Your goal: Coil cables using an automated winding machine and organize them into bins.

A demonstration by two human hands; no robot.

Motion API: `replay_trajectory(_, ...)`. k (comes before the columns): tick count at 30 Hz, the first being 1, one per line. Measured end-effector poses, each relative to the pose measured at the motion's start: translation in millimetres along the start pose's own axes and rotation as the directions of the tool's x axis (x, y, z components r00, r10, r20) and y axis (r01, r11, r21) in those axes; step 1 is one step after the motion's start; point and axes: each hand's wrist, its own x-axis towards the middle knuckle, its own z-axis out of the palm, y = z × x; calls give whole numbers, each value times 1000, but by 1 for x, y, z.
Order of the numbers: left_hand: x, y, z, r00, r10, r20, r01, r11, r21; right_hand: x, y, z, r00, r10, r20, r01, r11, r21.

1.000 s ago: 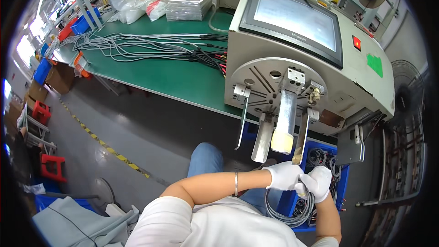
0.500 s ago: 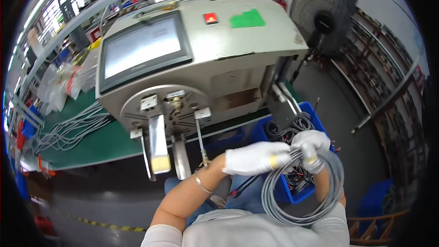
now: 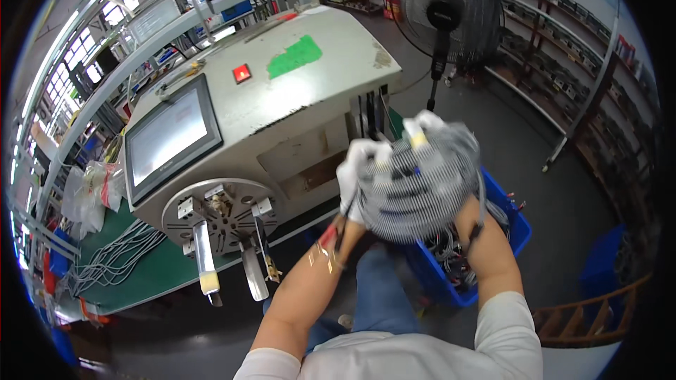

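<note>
A coil of grey cable [image 3: 415, 200], smeared by motion, is held up in front of me between both white-gloved hands. My left hand [image 3: 352, 176] is closed round the coil's left side. At its far right side, my right hand [image 3: 425, 127] has its fingers curled over the loops. Loose cable ends, one with red, hang near my left wrist, and a dark end hangs by my right forearm. Below the coil stands a blue bin [image 3: 520, 229] holding more cables [image 3: 451, 260], partly hidden by the coil and my right arm.
To the left stands a winding machine [image 3: 338, 42] with a screen [image 3: 172, 142], a red button [image 3: 241, 73] and a round plate [image 3: 232, 229] with protruding arms. Grey cables [image 3: 123, 257] lie on the green bench. A fan [image 3: 443, 14] and shelves [image 3: 556, 63] stand beyond.
Both hands have lifted the coil up and away from my body, turning it flatter. My left hand has shifted from the coil's top to its left side. The view has swung right.
</note>
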Motion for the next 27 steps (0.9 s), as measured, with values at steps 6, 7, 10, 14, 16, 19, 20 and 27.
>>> replay_trajectory(6,34,-43,-10,996,-35,-88,61,946,318,26,96,73,962,252,105,-273,914,301)
replay_trajectory(7,34,-46,-10,992,-74,-98,97,959,264,25,105,79,921,363,142,-385,903,189)
replay_trajectory(10,31,-46,-8,986,-137,-93,142,989,40,31,118,93,972,218,83,-233,898,374)
replay_trajectory(14,29,-42,-6,985,-142,-98,145,989,16,31,121,97,954,298,1,-265,848,459)
replay_trajectory(16,29,-43,-7,990,-101,-95,105,994,39,31,121,98,940,338,50,-306,766,565)
replay_trajectory(19,30,-48,-9,990,-67,-121,94,968,233,29,116,98,937,347,34,-340,889,308)
replay_trajectory(20,30,-50,-9,992,-63,-108,85,974,210,30,111,95,908,414,60,-416,878,239)
replay_trajectory(27,5,-31,-7,992,-91,-90,88,995,-41,30,2,24,988,-126,88,148,929,-340)
